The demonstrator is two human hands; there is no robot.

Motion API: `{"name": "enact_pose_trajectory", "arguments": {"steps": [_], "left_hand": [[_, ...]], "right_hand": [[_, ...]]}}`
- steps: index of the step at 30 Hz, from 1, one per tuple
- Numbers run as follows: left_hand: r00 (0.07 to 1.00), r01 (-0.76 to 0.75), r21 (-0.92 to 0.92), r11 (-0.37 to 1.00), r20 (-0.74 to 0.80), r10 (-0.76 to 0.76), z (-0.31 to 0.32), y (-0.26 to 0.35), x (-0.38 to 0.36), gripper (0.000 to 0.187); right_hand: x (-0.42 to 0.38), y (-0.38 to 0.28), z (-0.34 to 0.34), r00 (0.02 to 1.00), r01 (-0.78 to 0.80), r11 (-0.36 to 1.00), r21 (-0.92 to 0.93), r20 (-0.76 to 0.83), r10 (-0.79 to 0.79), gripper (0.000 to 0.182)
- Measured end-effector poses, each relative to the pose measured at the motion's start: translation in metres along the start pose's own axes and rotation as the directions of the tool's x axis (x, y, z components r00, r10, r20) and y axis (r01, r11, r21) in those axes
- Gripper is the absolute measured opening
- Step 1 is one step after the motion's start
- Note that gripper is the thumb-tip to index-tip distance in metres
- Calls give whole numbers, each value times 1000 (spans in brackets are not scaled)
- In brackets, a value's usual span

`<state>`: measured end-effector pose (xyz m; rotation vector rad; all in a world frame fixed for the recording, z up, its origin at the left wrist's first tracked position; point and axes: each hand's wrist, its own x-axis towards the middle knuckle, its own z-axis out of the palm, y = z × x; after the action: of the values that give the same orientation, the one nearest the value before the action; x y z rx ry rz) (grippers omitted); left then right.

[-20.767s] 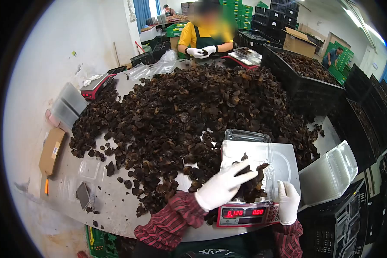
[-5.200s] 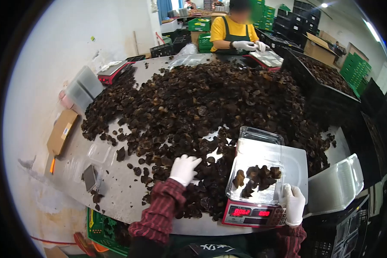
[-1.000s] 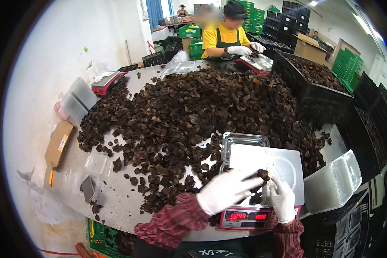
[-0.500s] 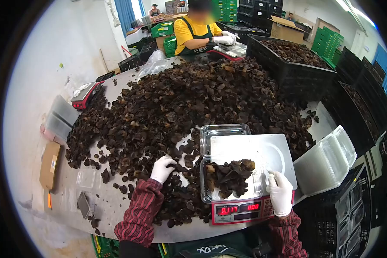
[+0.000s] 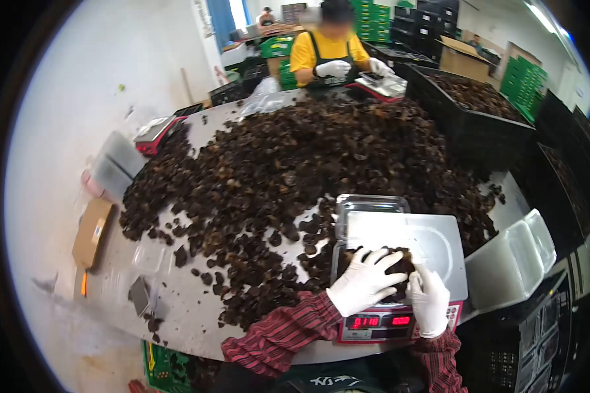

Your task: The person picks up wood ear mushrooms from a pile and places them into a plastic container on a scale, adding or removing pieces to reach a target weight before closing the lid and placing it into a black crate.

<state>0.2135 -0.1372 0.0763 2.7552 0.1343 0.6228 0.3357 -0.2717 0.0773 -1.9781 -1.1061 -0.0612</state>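
My left hand (image 5: 366, 283), in a white glove, lies with spread fingers over the dark wood-ear fungus (image 5: 400, 265) in the clear plastic tray. This tray rests on a red and silver scale (image 5: 442, 245), its red display lit. My right hand (image 5: 429, 300), also gloved, is at the tray's right side with its fingers curled together; whatever lies between the fingertips is too small to make out. The tray's clear lid (image 5: 373, 204) is folded back behind it. A big heap of the same fungus (image 5: 295, 150) spreads beyond the scale.
Stacked clear trays (image 5: 514, 262) lean right of the scale. A black crate (image 5: 472, 124) of fungus stands at the back right. Across the table, a person in yellow (image 5: 331, 56) works at another scale (image 5: 383, 86). A cardboard piece (image 5: 93, 234) lies at the left edge.
My left hand has moved right, from the loose fungus onto the fungus in the tray, and its fingers have spread. The camera view has shifted. The co-worker's hands have moved apart.
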Motion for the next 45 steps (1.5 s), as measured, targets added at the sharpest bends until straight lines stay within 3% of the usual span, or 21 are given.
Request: {"name": "enact_pose_trajectory", "arguments": {"steps": [1,4,7,9,11,13,14,17,20,24,26,29,30,33,36,38,40,41,42,44,45], "left_hand": [[998,-4,-119,993,-60,-3,-8,1,1,35],[964,-96,-247,964,-263,29,-38,-5,-9,35],[911,227,-203,953,-303,-281,-59,-30,-47,36],[860,485,-45,873,-158,-486,-52,-61,-91,43],[817,538,327,777,25,-576,-36,-78,-138,55],[820,533,175,828,133,-557,-15,-99,-174,54],[840,538,85,839,27,-542,-11,-99,-179,45],[757,619,-224,753,-83,-648,-15,-106,-187,35],[662,647,-419,637,-106,-742,-34,-105,-171,34],[717,454,-476,753,-306,-626,-63,-67,-107,42],[761,372,-581,724,-256,-596,-66,-50,-80,42],[937,269,-412,871,-95,-335,-61,-29,-44,54],[968,236,-372,898,9,-251,-56,-28,-36,58],[988,150,-311,938,76,-133,-61,-31,-23,67],[985,153,-361,920,126,-114,-85,-31,-22,67],[936,352,-494,795,207,-286,-88,-42,-36,57],[898,390,-558,732,53,-437,-88,-43,-47,31],[906,359,-493,792,-19,-422,-86,-50,-55,27],[912,327,-425,844,-91,-399,-82,-61,-65,23],[868,467,-272,841,-37,-494,-78,-76,-85,22],[900,425,-42,904,-91,-427,-78,-79,-92,26]], "right_hand": [[1,-4,-4,1000,24,999,-48,21,-23,24],[-5,18,2,988,-148,976,163,76,137,21],[0,-3,-16,992,-124,989,76,1,124,22],[-2,6,-16,995,-73,995,65,-66,77,20],[-3,8,-22,993,-58,996,64,-97,64,19],[-3,12,-22,993,-64,996,63,-95,70,19],[-4,10,-22,993,-70,995,68,-91,76,19],[-7,11,-23,991,-102,993,63,-76,106,20],[-10,16,-22,992,-66,996,52,-103,71,19],[-12,11,-23,988,-111,990,90,-93,120,19],[-12,9,-22,985,-144,984,107,-81,152,18],[-14,14,-16,991,-87,990,107,-96,97,19],[-15,13,-16,990,-118,987,111,-62,125,19],[-16,20,-16,992,-111,989,94,-47,116,20],[-18,22,-18,990,-122,987,102,-58,129,20],[-13,17,-22,984,-164,978,130,-53,172,20],[-2,6,-31,983,-138,984,115,-102,150,20],[8,3,-39,975,-161,983,89,-140,172,18],[14,26,-35,956,-21,999,31,-293,29,17],[27,6,-53,915,-154,927,343,-305,265,18],[30,2,-58,909,-129,931,341,-335,249,17]]}}
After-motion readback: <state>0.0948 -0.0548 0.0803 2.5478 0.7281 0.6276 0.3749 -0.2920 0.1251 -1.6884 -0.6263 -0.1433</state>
